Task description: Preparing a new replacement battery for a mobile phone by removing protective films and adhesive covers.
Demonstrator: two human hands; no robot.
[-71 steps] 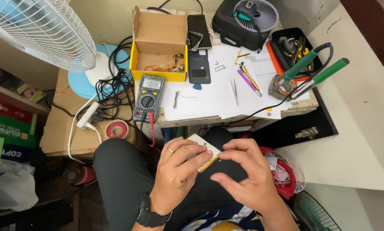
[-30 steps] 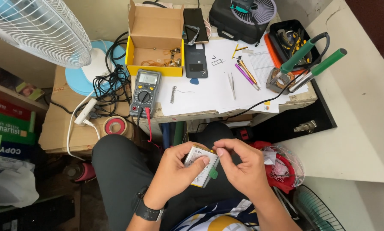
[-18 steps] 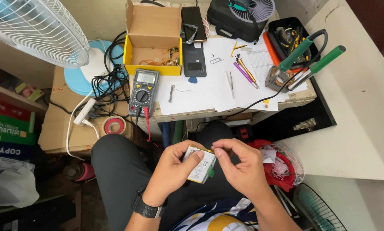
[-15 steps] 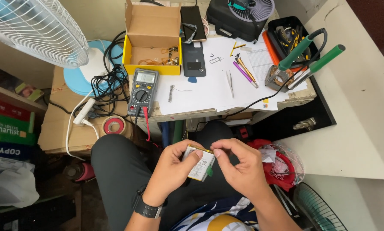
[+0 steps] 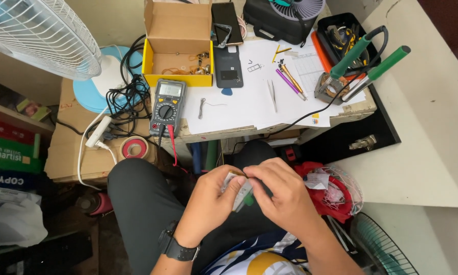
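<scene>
Both my hands are together over my lap, holding a small flat whitish battery-like pack (image 5: 239,189) with a green part at its lower edge. My left hand (image 5: 211,201), with a black watch on its wrist, grips the pack from the left with the thumb on top. On the right side my right hand (image 5: 282,191) pinches the pack's upper edge with its fingertips. Most of the pack is hidden by my fingers.
A low white work table (image 5: 249,109) ahead carries a multimeter (image 5: 166,106) with red probe lead, an open cardboard box (image 5: 178,43), a phone (image 5: 229,69), tweezers (image 5: 272,95), pens and two green-handled soldering irons (image 5: 364,63). A white fan (image 5: 40,35), cables and tape roll (image 5: 133,148) lie left.
My hands have stayed together in my lap, drifting slightly lower. The pack has turned in my fingers and is now more covered by them.
</scene>
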